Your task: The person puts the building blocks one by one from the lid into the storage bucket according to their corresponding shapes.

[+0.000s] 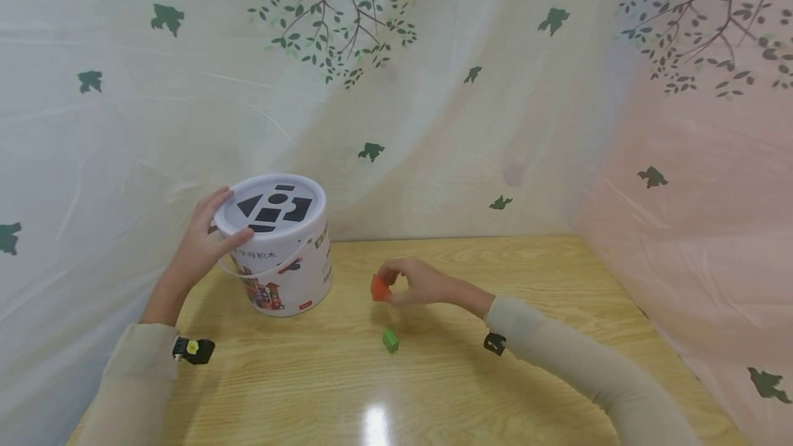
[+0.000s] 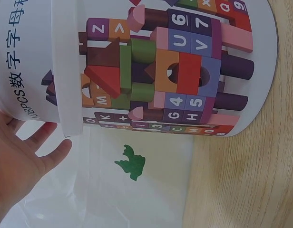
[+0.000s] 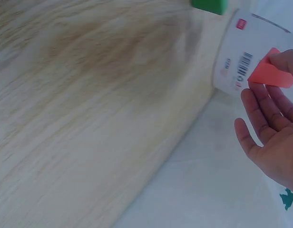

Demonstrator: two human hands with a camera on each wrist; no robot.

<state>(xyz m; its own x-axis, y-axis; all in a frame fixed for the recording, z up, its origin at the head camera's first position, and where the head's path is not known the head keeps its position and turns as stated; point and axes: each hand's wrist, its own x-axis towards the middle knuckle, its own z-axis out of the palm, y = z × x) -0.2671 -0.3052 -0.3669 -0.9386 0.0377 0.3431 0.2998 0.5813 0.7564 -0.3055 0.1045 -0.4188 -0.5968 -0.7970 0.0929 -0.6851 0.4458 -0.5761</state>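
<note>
A white toy-block bucket [image 1: 281,281] stands upright at the left of the table, its lid [image 1: 310,191] on. My left hand [image 1: 204,239] holds the lid's left edge, the thumb on the near side and the fingers farther back. Block pictures cover the bucket's side in the left wrist view. Between thumb and fingers, my right hand [image 1: 424,283] pinches a red block [image 1: 380,288] above the table, right of the bucket; its slanted faces show in the right wrist view. A small green block [image 1: 390,340] lies on the table just nearer than that hand.
The lid has several dark shape cutouts, among them a triangle and a circle. A thin white handle [image 1: 266,272] hangs across the bucket's front. The wooden table [image 1: 526,267] meets a leaf-patterned curtain [image 1: 434,177] at the back and right.
</note>
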